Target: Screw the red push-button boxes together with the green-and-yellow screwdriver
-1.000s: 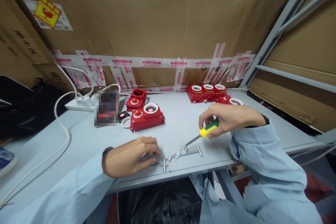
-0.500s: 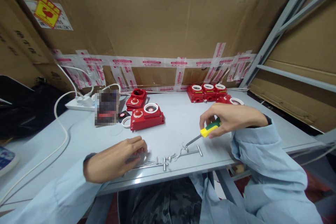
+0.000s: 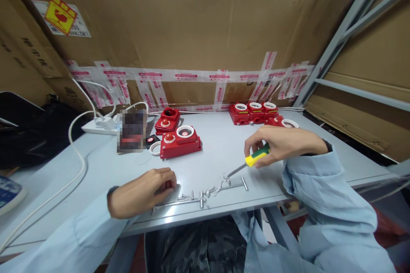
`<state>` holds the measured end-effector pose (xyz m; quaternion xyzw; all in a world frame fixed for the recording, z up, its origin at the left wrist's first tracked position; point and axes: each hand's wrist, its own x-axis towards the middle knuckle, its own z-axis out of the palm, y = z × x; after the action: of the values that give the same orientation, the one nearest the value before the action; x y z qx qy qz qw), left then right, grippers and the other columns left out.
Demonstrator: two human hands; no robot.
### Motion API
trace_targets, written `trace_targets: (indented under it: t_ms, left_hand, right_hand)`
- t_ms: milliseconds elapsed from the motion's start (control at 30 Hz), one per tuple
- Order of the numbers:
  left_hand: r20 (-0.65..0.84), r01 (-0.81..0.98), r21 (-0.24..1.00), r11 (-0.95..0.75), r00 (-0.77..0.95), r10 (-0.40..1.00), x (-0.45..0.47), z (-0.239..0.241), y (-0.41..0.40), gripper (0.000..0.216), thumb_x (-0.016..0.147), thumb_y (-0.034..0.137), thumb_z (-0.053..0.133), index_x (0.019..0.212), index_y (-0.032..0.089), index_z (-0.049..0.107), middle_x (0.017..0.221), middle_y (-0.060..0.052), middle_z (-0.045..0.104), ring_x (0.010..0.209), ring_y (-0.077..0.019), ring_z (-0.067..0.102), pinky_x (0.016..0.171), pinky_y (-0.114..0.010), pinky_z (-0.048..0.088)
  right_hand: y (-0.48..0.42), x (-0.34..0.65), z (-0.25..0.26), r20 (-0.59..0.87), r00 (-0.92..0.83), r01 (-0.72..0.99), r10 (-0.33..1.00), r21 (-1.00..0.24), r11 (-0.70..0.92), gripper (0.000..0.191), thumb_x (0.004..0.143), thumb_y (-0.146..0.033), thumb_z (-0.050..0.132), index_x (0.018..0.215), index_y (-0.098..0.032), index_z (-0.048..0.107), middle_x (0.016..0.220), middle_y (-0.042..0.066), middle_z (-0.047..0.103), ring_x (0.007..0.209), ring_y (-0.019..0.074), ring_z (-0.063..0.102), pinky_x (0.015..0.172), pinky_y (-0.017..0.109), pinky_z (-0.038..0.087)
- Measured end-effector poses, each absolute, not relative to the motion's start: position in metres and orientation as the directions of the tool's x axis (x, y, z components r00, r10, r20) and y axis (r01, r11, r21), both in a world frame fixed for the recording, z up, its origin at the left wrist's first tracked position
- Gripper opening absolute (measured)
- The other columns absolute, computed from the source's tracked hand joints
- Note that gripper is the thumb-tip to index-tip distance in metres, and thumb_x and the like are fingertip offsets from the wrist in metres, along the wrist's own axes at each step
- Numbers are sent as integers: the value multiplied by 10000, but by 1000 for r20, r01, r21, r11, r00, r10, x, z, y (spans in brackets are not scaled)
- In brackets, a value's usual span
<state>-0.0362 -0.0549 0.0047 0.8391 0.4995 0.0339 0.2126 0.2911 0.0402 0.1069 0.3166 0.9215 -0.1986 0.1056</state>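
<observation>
Near the table (image 3: 221,145) edge, my right hand (image 3: 282,144) clamps a screwdriver (image 3: 253,160); my left hand (image 3: 144,191), fingers curled together, touches metal rods (image 3: 179,200).

Your pale grey surface (image 3: 211,153), red switch boxes (image 3: 180,140) left of centre on it, more red boxes (image 3: 255,112) in a row at the back, white power strip (image 3: 96,126) and cable (image 3: 75,162) at the left, metal T-handled rods (image 3: 182,200) and small screws (image 3: 213,189) along the near edge

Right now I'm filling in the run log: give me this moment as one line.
left hand: fingers curled beside metal rods | right hand: grips screwdriver, tip down at table | red boxes behind
</observation>
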Motion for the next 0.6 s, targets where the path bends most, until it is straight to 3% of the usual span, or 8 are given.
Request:
trace_targets:
  t_ms: [167, 333, 600]
  left_hand:
    - [-123, 777, 441, -449, 548, 827, -26, 6, -59, 208, 917, 251, 424, 908, 182, 621, 841, -46, 641, 710, -156, 596, 666, -251, 445]
    - [-113, 768, 419, -485, 574, 811, -22, 9, -62, 194, 906, 262, 466, 1005, 184, 614, 883, -53, 637, 776, -177, 609, 714, -272, 456]
    - [-87, 770, 389, -506, 578, 812, -20, 10, -61, 197, 941, 237, 418, 1006, 195, 598, 914, -45, 617, 795, -179, 612, 732, -280, 457]
  right_hand:
    - [39, 291, 107, -316, -763, 643, 563, -284, 711, 306, 727, -361, 703, 970, -175, 709, 835, 38, 668, 748, 147, 576, 649, 239, 400]
    - [39, 291, 106, -308, -765, 641, 565, -290, 710, 308, 729, -368, 699, 969, -174, 708, 842, 39, 670, 754, 149, 578, 650, 240, 403]
    - [40, 292, 105, -310, -768, 638, 560, -297, 711, 308, 733, -376, 696, 971, -180, 706, 839, 36, 669, 746, 147, 577, 647, 246, 400]
